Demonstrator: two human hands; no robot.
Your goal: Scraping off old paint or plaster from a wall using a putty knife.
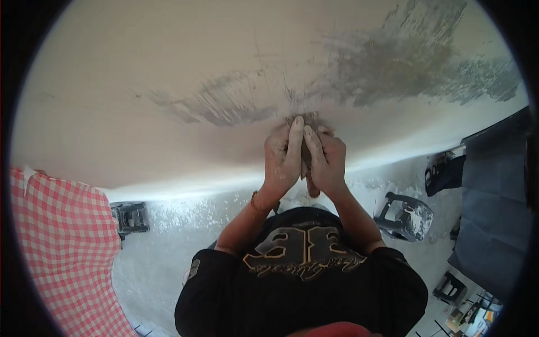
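Observation:
Both hands are together in front of me on a scraper point(312, 156) with a wooden handle end sticking out below them. My left hand point(283, 158) and my right hand point(328, 158) grip it from either side, thumbs side by side along it and pointing away from me. The scraper's far edge meets a broad pale surface point(168, 54), which has grey scraped or smeared patches above and to both sides of the tool. White powder coats my thumbs and fingers. The fingers behind the tool are partly hidden.
A red-and-white checked cloth point(71, 236) hangs at the left, beside a dark plastic stool point(134, 217). At the right stand a dark plastic chair or stool point(406, 217) with white splashes and a large grey-blue sheet point(492, 202). Another dark stool point(450, 288) is lower right. White specks mark the floor point(147, 261).

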